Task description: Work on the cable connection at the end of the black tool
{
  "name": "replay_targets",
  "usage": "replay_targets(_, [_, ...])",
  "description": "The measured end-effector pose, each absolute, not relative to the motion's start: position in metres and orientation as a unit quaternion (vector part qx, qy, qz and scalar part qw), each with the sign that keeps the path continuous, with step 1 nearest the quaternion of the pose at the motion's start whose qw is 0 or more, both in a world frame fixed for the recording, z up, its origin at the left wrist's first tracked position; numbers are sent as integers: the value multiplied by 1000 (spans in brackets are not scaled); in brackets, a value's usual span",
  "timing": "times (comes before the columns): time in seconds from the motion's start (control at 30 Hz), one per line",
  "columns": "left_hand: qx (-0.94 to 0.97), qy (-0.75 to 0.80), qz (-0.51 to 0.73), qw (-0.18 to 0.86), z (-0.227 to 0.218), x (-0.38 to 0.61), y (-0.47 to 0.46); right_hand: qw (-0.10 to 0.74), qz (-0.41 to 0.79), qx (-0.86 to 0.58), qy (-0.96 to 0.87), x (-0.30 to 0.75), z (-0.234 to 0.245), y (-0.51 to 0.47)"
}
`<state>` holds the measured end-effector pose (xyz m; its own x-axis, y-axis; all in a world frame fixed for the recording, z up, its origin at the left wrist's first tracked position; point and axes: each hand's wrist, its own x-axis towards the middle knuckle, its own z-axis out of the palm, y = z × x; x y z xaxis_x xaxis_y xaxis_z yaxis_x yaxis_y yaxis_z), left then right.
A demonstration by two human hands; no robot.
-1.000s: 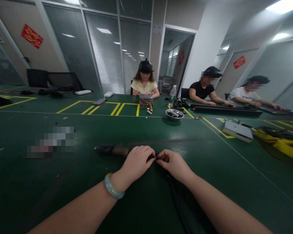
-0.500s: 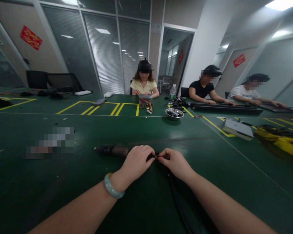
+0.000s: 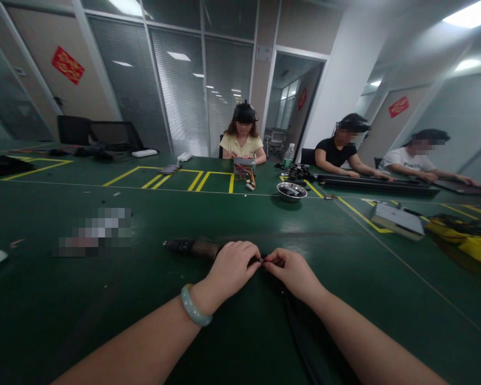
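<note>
A dark electric screwdriver (image 3: 198,248) lies across the green table with its narrow metal tip to the left. Over its rear end my left hand (image 3: 237,262) is closed, a pale green bangle (image 3: 195,306) on that wrist. My right hand (image 3: 292,271) pinches something small and dark at the screwdriver's tail, thumb and forefinger together. A small brass-coloured bit shows between both sets of fingertips; its exact form is too small to tell. From beneath the right hand a black cable (image 3: 294,331) runs down toward me.
Ahead stands a metal bowl (image 3: 292,192) with small parts, near a water bottle (image 3: 288,159). A person opposite handles a grey box (image 3: 244,167) with coloured wires. Two more people work at the right. A pale flat box (image 3: 396,220) and yellow-black items (image 3: 460,238) lie right.
The whole view has shifted slightly, so everything appears a little further right. Both hands keep their hold at the screwdriver's tail, fingertips still meeting.
</note>
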<state>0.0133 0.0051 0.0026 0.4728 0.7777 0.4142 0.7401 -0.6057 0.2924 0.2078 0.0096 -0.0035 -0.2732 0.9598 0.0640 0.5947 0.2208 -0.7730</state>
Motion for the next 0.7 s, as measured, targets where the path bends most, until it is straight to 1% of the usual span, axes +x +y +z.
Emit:
replay_targets(0.27, [859, 442, 257, 37, 3, 13, 6, 278, 354, -513, -731, 209, -4, 10])
replay_targets(0.7, [859, 447, 247, 38, 3, 13, 7, 283, 328, -515, -739, 211, -6, 12])
